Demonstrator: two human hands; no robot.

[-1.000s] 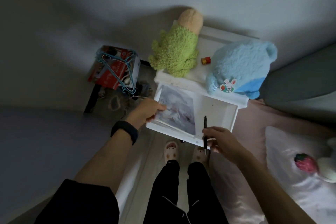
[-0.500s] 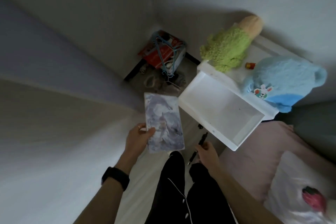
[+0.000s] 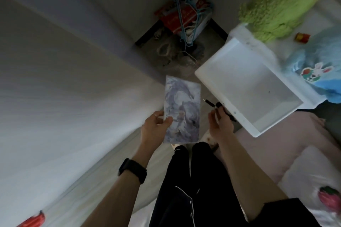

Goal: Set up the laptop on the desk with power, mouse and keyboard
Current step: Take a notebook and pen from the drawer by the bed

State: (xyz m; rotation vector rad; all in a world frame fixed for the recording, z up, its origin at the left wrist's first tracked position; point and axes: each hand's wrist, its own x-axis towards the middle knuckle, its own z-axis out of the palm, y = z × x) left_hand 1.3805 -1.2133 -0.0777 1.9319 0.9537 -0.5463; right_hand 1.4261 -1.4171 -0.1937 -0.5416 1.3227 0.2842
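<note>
Drawer [image 3: 249, 88], white and open, sits at the right with a green plush toy [image 3: 273, 11] on the surface beyond it and a blue plush toy [image 3: 317, 72] at its right edge. A red box [image 3: 182, 16] hung with blue hangers stands on the floor in the far corner. The left hand [image 3: 155, 131] pinches a pale picture card [image 3: 181, 112] at its near left edge, thumb on the front. The right hand [image 3: 221, 125], just right of the card, curls its fingers around a black pen [image 3: 210, 103] whose tip points far left, close by the drawer's front. A small red object [image 3: 302, 37] lies between the toys. Where the laptop is cannot be told.
</note>
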